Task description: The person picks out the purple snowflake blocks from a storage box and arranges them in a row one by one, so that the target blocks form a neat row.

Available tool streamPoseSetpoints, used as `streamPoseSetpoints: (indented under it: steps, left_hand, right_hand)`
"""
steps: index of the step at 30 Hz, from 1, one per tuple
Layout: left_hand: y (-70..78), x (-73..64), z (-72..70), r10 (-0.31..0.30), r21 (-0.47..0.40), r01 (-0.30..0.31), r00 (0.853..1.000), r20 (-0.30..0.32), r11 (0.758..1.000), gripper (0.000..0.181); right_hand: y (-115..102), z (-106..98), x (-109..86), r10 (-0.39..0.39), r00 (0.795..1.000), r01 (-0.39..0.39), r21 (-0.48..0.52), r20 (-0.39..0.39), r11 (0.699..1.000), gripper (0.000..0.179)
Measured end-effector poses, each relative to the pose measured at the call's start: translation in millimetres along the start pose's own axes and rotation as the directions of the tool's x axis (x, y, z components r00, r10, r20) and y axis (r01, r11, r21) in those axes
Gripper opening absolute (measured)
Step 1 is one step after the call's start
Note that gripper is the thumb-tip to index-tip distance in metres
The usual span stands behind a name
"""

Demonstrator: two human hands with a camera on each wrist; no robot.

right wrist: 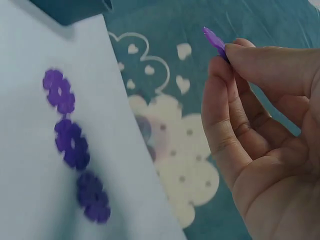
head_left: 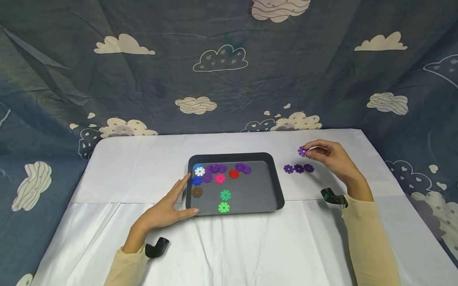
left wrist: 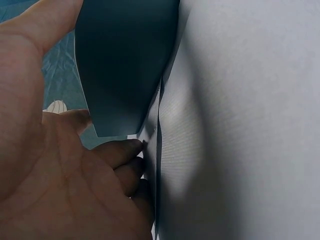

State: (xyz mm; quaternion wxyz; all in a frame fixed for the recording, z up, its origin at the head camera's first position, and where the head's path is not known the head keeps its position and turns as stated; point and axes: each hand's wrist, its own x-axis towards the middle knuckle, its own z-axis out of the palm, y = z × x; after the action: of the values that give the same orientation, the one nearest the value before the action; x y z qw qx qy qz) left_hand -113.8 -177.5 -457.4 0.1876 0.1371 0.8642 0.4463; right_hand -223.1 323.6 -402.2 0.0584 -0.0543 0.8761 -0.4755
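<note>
My right hand (head_left: 330, 159) pinches a purple flower-shaped disc (right wrist: 214, 40) between thumb and fingertip, raised over the white cloth. Below it, three purple discs (head_left: 298, 169) lie in a row on the cloth, close edge to edge. My left hand (head_left: 164, 208) is spread at the left end of a dark grey tray (head_left: 257, 198), its thumb at the front rim and a fingertip at the left side. Seen from the left wrist, the tray's outer wall (left wrist: 125, 65) stands between thumb and fingers, which are relaxed.
Inside the tray lie several more discs: purple ones (head_left: 214, 168) along the back, a white one (head_left: 199, 171), a red one (head_left: 234, 174), a pink one (head_left: 220, 178), a brown one (head_left: 197, 192) and two green ones (head_left: 225, 195). A cloud-print curtain (head_left: 222, 91) hangs behind the table.
</note>
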Motion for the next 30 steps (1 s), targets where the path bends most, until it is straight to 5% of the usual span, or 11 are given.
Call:
streamPoseSetpoints:
  steps: [17,25,30]
  left_hand:
    - [2.9,1.0,-0.4,-0.034,0.016,0.034,0.999,0.011,0.999,0.108]
    - [2.2,0.5,-0.5,-0.03,0.018,0.03,1.0,0.007,0.999,0.107]
    - [1.6,-0.6,-0.1,-0.028,0.016,0.028,1.0,0.0,0.999,0.107]
  right_hand:
    - [52.3,-39.6,-19.7,0.03,0.999,-0.027,0.055,-0.039,0.998,0.038]
    - [62.0,-44.3,-20.2,0.068,0.997,-0.069,-0.019,-0.026,0.997,0.041]
    - [64.6,-40.6,-14.5,0.16,0.987,-0.158,-0.133,0.004,0.978,0.043]
